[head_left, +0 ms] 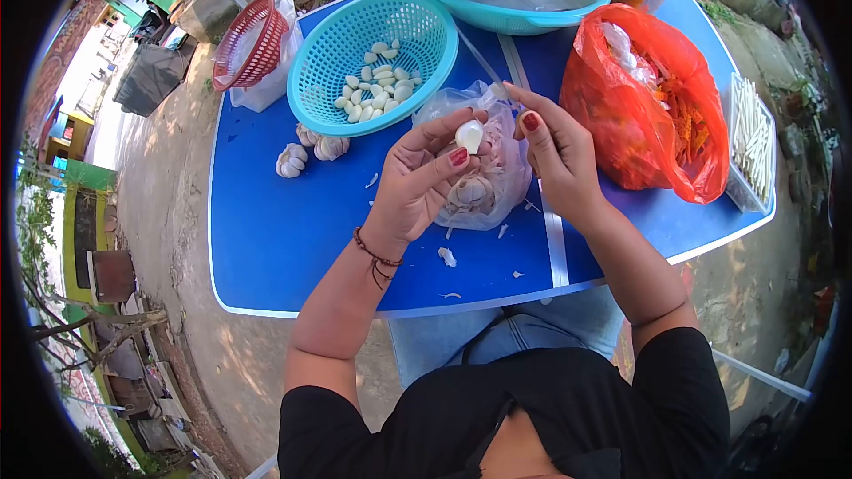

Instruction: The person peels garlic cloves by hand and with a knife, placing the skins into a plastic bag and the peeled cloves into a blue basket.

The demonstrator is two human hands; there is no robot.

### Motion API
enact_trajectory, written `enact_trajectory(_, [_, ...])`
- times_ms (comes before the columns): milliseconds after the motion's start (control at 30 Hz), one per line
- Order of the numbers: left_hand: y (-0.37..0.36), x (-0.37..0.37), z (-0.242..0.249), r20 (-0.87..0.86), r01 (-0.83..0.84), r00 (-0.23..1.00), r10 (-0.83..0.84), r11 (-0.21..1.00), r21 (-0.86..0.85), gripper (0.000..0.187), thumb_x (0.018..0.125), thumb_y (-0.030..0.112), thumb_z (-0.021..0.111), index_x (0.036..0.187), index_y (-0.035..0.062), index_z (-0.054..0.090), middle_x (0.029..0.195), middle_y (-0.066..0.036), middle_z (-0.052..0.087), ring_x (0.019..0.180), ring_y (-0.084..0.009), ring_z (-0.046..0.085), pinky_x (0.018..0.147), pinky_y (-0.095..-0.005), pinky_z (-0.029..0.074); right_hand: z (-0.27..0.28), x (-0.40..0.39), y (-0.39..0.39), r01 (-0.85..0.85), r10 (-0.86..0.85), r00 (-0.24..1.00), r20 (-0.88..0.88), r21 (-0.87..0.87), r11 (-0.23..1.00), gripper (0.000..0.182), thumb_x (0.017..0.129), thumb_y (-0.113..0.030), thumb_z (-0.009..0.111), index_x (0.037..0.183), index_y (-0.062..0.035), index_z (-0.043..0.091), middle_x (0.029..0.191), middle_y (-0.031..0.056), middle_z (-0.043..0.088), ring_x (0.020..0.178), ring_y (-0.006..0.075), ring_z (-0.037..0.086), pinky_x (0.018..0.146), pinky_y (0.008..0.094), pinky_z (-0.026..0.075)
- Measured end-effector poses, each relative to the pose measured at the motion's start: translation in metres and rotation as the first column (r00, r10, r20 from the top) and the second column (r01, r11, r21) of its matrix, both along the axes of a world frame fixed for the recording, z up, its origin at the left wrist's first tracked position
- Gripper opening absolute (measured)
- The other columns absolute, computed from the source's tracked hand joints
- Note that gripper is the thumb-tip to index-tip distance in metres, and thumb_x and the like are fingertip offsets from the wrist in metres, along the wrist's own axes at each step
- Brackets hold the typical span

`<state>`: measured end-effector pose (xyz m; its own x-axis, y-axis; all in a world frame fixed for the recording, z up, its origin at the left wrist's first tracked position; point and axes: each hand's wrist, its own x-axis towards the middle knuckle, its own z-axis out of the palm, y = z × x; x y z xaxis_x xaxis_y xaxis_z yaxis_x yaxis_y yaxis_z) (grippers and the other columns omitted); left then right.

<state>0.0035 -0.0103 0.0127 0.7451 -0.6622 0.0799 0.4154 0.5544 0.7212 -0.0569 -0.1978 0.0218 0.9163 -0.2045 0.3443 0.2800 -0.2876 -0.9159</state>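
Note:
Between the thumb and fingers of my left hand (422, 173) is a pale peeled garlic clove (469, 136). My right hand (561, 155), close beside it, grips a thin knife (482, 58) whose blade points up and away to the left; its handle is hidden in my fingers. Below both hands lies a clear plastic bag (510, 200) with garlic and skins inside. Peeled cloves (382, 89) rest in a turquoise basket (311, 58) beyond my left hand. Left of the bag sit unpeeled garlic bulbs (291, 160).
Scraps of skin (446, 256) dot the blue table (293, 248). At right stand a red plastic bag (612, 142) with orange contents and a clear box of white sticks (753, 146). A red basket (257, 49) and a turquoise basin (524, 19) are at the back.

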Motion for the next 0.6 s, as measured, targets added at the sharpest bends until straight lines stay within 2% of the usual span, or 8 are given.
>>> enact_trajectory(100, [0.0,0.001,-0.006,0.021,-0.092,0.996,0.091,0.994,0.056,0.043,0.087,-0.006,0.059,0.128,0.0,0.05,0.127,-0.018,0.054,0.109,-0.024,0.061,0.091,-0.0294,0.054,0.0,-0.005,0.004,-0.055,0.056,0.998,0.001,-0.166,0.985,0.027,0.095,-0.021,0.056,0.11,0.0011,0.06,0.09,0.0153,0.063,0.075,0.0231,0.062,0.067,0.0303,0.048])
enact_trajectory(200, [0.002,0.003,-0.009,0.055,-0.128,0.991,0.124,0.988,0.083,0.042,0.085,-0.006,0.062,0.126,-0.0001,0.051,0.124,-0.015,0.056,0.109,-0.0235,0.061,0.092,-0.0314,0.054,0.002,-0.01,0.007,-0.08,0.091,0.995,0.041,-0.229,0.97,0.027,0.093,-0.022,0.059,0.108,0.0004,0.058,0.088,0.0165,0.063,0.071,0.0255,0.061,0.065,0.0317,0.048])
enact_trajectory(300, [0.002,0.002,-0.012,0.098,-0.153,0.984,0.146,0.986,0.065,0.041,0.083,-0.005,0.065,0.122,-0.0003,0.053,0.12,-0.015,0.059,0.106,-0.0227,0.062,0.091,-0.0322,0.055,0.001,-0.01,0.01,-0.111,0.123,0.99,0.064,-0.165,0.98,0.032,0.092,-0.022,0.059,0.116,-0.0016,0.055,0.086,0.0166,0.062,0.071,0.0253,0.062,0.065,0.0322,0.049])
enact_trajectory(400, [0.001,0.001,-0.01,0.148,-0.176,0.975,0.164,0.981,0.077,0.038,0.081,-0.006,0.067,0.117,-0.0012,0.057,0.114,-0.014,0.062,0.101,-0.0211,0.064,0.088,-0.0313,0.055,0.009,-0.013,0.011,-0.18,0.174,0.984,-0.046,-0.192,0.965,0.033,0.092,-0.02,0.059,0.12,-0.0035,0.054,0.089,0.0156,0.063,0.074,0.0251,0.063,0.067,0.0325,0.05])
enact_trajectory(600, [-0.002,-0.001,-0.008,0.21,-0.241,0.953,0.218,0.966,0.093,0.036,0.079,-0.01,0.068,0.111,-0.0015,0.057,0.111,-0.014,0.063,0.098,-0.0214,0.066,0.083,-0.0306,0.057,-0.002,-0.004,0.01,-0.169,0.216,0.958,0.191,-0.235,0.957,0.03,0.093,-0.013,0.055,0.121,-0.0033,0.055,0.099,0.0156,0.064,0.083,0.0262,0.065,0.072,0.0324,0.051])
